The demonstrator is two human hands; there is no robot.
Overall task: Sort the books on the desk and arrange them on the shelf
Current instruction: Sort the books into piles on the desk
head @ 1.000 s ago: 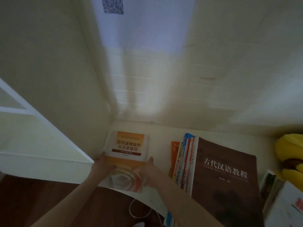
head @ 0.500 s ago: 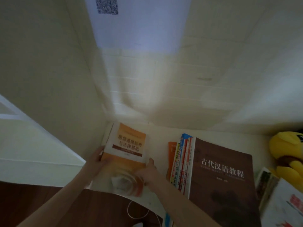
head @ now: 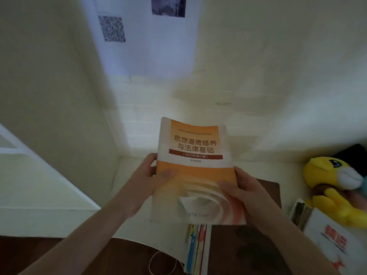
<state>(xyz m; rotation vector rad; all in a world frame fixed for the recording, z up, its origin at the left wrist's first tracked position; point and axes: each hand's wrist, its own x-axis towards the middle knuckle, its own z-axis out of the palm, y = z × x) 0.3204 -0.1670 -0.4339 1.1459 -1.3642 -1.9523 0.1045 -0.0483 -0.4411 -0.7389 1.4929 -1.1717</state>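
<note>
you have raised the orange book off the bench; left grip and right grip each hold a side edge. it looks ready for the shelf.

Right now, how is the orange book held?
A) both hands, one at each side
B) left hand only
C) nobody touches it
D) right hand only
A: the left hand and the right hand each grip one side edge of the orange book, thumbs on its cover.
</note>
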